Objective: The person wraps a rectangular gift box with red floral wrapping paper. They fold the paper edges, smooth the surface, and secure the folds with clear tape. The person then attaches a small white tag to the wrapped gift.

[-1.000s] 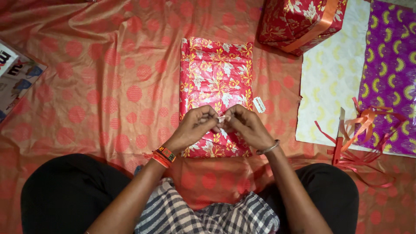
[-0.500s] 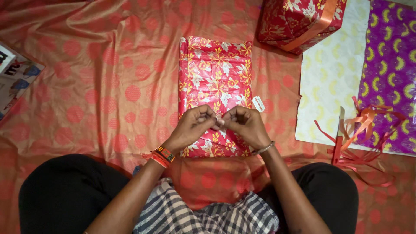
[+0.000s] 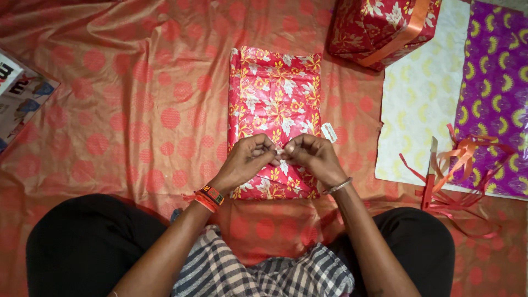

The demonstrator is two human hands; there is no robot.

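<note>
Over the near end of the red floral-wrapped package (image 3: 275, 104), the left hand (image 3: 246, 160) and right hand (image 3: 312, 158) meet fingertip to fingertip, both pinching a small pale tape piece (image 3: 280, 152) between them.

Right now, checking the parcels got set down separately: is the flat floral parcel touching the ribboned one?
Apart. The head view shows orange cloth between the flat floral parcel and the ribboned parcel.

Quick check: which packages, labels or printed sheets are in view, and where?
Wrapped parcel: centre, flat rectangle, red floral paper.
Second parcel: top right, red floral box, orange ribbon.
Small label: white tag at the centre parcel's right edge.
Printed sheet: left edge, multicoloured, partly cut off.
</note>
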